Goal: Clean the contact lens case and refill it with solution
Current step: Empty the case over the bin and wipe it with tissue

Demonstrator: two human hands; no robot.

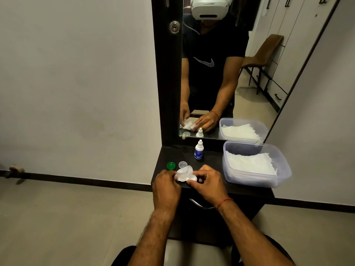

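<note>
**Wiping stage, head view.** The lens case (192, 178) is held just above the front edge of the table (212, 164), in front of the solution bottle (199, 150) and slightly to its left. The right hand (208, 182) pinches 1 end of the case between thumb and curled fingers. The left hand (166, 184) pinches a white tissue (184, 170) bunched against the other end. The 2 caps, a green cap (170, 165) and a clear cap (182, 164), lie off the case, left of the bottle. A plastic tub (230, 178) of tissues sits right of the bottle. Judged progress: opening is done and wiping is under way. The bottle appears capped, so refilling and recapping apparently remain.
</note>
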